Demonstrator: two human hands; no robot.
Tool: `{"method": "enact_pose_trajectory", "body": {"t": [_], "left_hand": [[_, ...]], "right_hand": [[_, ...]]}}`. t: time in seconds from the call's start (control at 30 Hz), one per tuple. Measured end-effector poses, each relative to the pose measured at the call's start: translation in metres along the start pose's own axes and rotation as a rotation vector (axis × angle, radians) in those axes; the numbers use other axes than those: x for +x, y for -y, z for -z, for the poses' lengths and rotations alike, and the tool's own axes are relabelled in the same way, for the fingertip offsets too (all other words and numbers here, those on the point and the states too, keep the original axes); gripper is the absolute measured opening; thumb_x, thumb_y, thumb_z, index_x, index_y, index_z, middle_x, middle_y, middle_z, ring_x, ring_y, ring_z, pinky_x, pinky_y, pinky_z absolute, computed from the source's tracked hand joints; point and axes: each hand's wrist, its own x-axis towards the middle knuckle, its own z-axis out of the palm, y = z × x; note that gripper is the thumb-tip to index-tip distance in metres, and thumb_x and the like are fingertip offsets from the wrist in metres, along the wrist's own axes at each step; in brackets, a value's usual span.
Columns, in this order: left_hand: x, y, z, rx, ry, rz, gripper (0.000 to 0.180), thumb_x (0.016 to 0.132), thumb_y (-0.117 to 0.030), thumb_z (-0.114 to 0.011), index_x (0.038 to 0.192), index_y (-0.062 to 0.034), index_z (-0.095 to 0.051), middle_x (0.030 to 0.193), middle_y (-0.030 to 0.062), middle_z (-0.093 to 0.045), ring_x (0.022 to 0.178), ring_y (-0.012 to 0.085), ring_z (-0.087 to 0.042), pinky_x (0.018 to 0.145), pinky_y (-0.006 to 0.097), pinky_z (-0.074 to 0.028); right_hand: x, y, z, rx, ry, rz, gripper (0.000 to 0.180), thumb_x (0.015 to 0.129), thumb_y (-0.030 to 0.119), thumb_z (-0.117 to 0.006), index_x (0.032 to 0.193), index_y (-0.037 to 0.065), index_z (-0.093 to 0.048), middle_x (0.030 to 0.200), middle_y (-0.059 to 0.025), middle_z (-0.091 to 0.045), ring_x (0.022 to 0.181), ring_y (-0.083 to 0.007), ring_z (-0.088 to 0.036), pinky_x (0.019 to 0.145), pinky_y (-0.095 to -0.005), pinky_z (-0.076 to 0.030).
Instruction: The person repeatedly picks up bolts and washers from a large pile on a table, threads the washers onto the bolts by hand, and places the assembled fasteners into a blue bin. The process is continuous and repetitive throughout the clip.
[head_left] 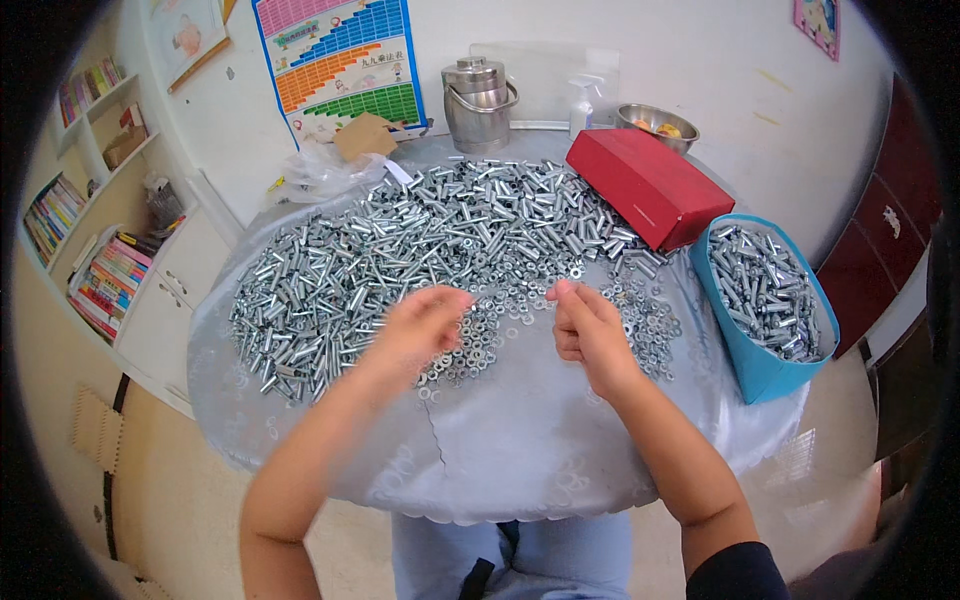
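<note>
My left hand (425, 322) is over the front of a heap of metal tubes and bolts (400, 235), its fingers pinched and a little blurred by motion. A thin silvery bit shows at its fingertips, but I cannot tell whether it is held or part of the heap behind. To the right, my right hand (590, 330) is closed, thumb pressed to forefinger; whatever is in the pinch is too small to make out. Loose washers (470, 355) lie below and beside my left hand. More washers (650, 325) are spread just right of my right hand.
A blue fabric bin (745, 350) full of assembled metal fasteners stands at the right edge. Behind it sits a red box (650, 185). At the back are a steel pot (478, 110), a spray bottle (580, 110), a metal bowl (685, 143) and a plastic bag (330, 170).
</note>
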Motion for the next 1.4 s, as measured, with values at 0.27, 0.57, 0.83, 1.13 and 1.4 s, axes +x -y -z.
{"method": "enact_pose_trajectory", "body": {"t": [0.27,0.57,0.83,1.13,1.4], "left_hand": [[-0.008,0.047,-0.079,-0.39,0.148,0.002,0.02,0.089,-0.023,-0.052,0.095,-0.0042,-0.056,0.074,0.0004,-0.05,0.061,0.0087,-0.047,0.056,0.024,-0.04],[-0.006,0.065,-0.077,-0.278,0.306,-0.08,0.028,0.093,-0.03,-0.044,0.101,-0.0046,-0.053,0.077,0.0012,-0.052,0.068,0.0093,-0.049,0.062,0.022,-0.039],[-0.007,0.057,-0.074,-0.039,0.157,-0.109,0.027,0.092,-0.025,-0.047,0.101,-0.0022,-0.057,0.075,-0.0037,-0.051,0.066,0.0043,-0.042,0.061,0.02,-0.035],[-0.001,0.056,-0.069,-0.279,0.166,-0.008,0.027,0.09,-0.026,-0.051,0.102,-0.0029,-0.058,0.074,-0.0028,-0.051,0.068,0.0062,-0.046,0.065,0.022,-0.041],[0.0,0.054,-0.065,-0.339,0.175,0.007,0.024,0.091,-0.019,-0.047,0.108,-0.0042,-0.053,0.081,-0.0004,-0.052,0.077,0.008,-0.049,0.069,0.025,-0.041]], "right_hand": [[-0.001,0.0,-0.002,0.004,0.03,0.09,0.029,0.088,0.035,-0.052,0.08,0.007,-0.055,0.053,0.0078,-0.035,0.044,-0.0014,-0.026,0.041,-0.0193,-0.02],[0.004,-0.012,-0.004,-0.362,-0.057,0.188,0.024,0.086,0.023,-0.057,0.076,0.001,-0.056,0.058,0.0015,-0.05,0.051,-0.0046,-0.044,0.047,-0.0208,-0.036],[0.002,-0.018,-0.007,-0.658,-0.18,0.407,0.023,0.081,0.02,-0.064,0.079,0.0,-0.054,0.061,-0.0023,-0.052,0.056,-0.0053,-0.042,0.048,-0.0231,-0.034],[0.013,-0.019,0.003,-0.362,-0.036,0.295,0.024,0.08,0.024,-0.066,0.075,0.002,-0.055,0.061,0.0028,-0.048,0.056,-0.0039,-0.039,0.049,-0.0207,-0.031],[0.017,0.012,0.026,-0.743,-0.363,0.416,0.036,0.084,0.028,-0.059,0.062,0.001,-0.047,0.053,0.0038,-0.036,0.054,-0.0041,-0.031,0.047,-0.0236,-0.027]]}}
